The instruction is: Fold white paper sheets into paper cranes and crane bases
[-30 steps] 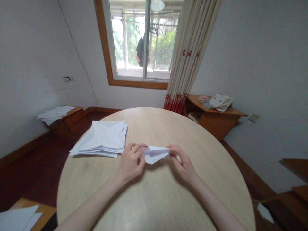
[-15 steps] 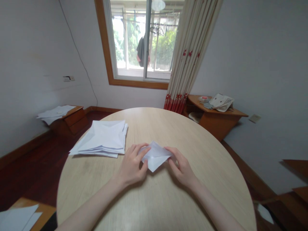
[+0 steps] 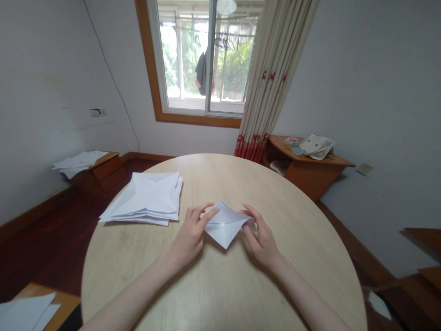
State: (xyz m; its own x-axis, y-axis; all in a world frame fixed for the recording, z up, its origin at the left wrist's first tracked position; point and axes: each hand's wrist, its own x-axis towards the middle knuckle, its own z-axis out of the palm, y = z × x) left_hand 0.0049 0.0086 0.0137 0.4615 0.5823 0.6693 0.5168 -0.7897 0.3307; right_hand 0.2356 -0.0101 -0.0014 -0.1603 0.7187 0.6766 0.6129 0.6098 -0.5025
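A small folded sheet of white paper (image 3: 225, 226) is held between my hands over the middle of the round table (image 3: 220, 294), one corner pointing toward me. My left hand (image 3: 193, 227) grips its left corner, with the index finger lying over the edge and the thumb hidden behind the hand or the paper. On the other side, my right hand (image 3: 260, 234) pinches the right corner, thumb underneath and fingers curled around it. A stack of creased white paper sheets (image 3: 151, 195) lies on the table beyond my left hand.
A low wooden cabinet (image 3: 108, 172) with papers on top stands at the left wall. A corner desk (image 3: 310, 174) holding a cloth bag (image 3: 317, 146) is at the right, beside the curtain (image 3: 272, 82). More loose sheets (image 3: 27, 312) lie at the lower left.
The folded paper has shifted slightly right and tilted. My left thumb has gone out of sight from its front edge, and my right fingers have lifted and moved a little rightward.
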